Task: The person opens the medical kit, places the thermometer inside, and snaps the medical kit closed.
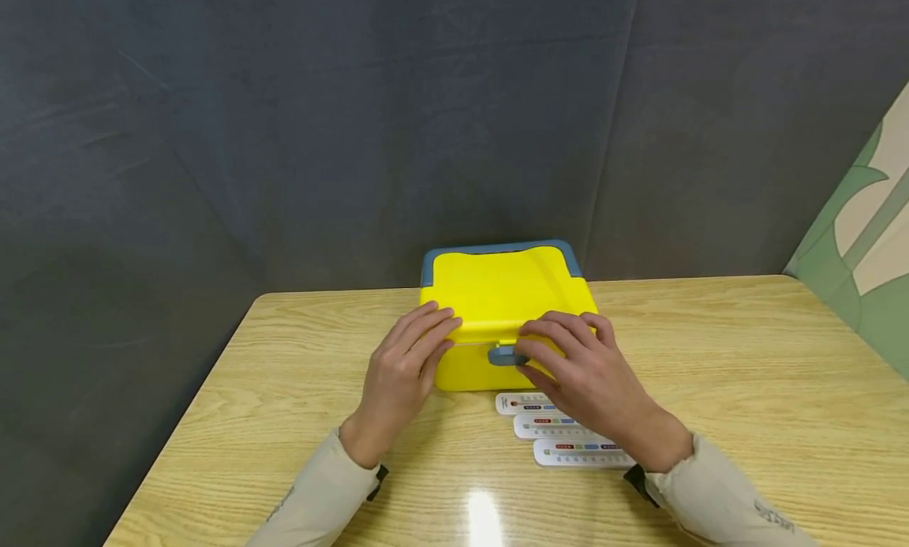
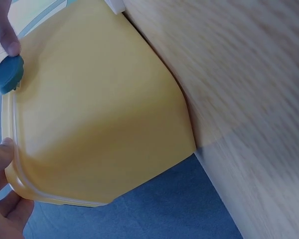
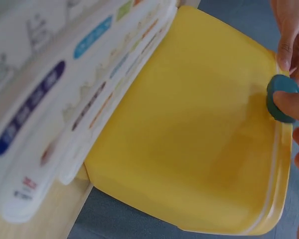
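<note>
A yellow storage box (image 1: 507, 290) with a blue-grey handle frame stands at the back of the table, its lid down. My left hand (image 1: 405, 357) holds the lid's front left corner, fingers on top and thumb at the front edge. At the middle of the front, my right hand (image 1: 585, 365) pinches the blue-grey latch (image 1: 503, 356), with the thumb below it and other fingertips over the lid's edge. In the right wrist view the thumb lies against the latch (image 3: 281, 98), which sticks out from the box's front.
Several white thermometer strips (image 1: 561, 428) with coloured bands lie in front of the box, partly under my right forearm. A dark cloth partition (image 1: 355, 136) rises behind the wooden table (image 1: 284, 389). A green leaf-patterned wall (image 1: 852, 239) is at the right.
</note>
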The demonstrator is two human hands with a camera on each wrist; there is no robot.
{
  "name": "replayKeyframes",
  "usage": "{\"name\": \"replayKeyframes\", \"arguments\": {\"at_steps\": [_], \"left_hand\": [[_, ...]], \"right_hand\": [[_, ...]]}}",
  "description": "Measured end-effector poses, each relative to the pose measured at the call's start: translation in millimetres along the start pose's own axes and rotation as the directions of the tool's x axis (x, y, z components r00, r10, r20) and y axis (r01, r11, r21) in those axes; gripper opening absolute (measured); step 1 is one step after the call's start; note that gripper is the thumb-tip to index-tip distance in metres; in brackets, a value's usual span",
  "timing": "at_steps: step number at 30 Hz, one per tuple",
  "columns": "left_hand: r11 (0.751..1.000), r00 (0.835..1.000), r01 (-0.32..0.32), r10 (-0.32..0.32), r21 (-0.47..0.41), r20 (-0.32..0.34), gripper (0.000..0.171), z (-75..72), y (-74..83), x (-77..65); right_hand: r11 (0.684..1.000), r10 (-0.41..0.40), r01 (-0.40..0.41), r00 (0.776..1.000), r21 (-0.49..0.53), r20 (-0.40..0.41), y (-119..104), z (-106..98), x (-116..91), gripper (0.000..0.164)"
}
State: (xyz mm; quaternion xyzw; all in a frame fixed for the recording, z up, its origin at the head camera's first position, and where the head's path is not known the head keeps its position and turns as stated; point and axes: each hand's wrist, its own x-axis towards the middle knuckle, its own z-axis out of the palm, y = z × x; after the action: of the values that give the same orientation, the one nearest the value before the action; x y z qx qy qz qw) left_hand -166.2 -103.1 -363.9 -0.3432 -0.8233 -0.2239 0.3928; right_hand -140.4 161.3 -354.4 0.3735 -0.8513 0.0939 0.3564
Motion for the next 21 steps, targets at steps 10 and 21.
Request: {"name": "replayKeyframes", "arguments": {"at_steps": [10, 21], "left_hand": [[1.0, 1.0, 0.008, -0.008, -0.007, 0.015, 0.036, -1.9, 0.3, -0.1], [1.0, 1.0, 0.006, -0.006, -0.005, 0.012, 0.035, -2.2, -1.2, -0.6]], "right_hand": [[0.999, -0.007, 0.007, 1.0, 0.036, -0.025, 1.8, -8.7, 1.1, 0.045], [0.993, -0.108, 0.108, 0.994, 0.054, -0.015, 0.0, -8.2, -0.6, 0.042]]}}
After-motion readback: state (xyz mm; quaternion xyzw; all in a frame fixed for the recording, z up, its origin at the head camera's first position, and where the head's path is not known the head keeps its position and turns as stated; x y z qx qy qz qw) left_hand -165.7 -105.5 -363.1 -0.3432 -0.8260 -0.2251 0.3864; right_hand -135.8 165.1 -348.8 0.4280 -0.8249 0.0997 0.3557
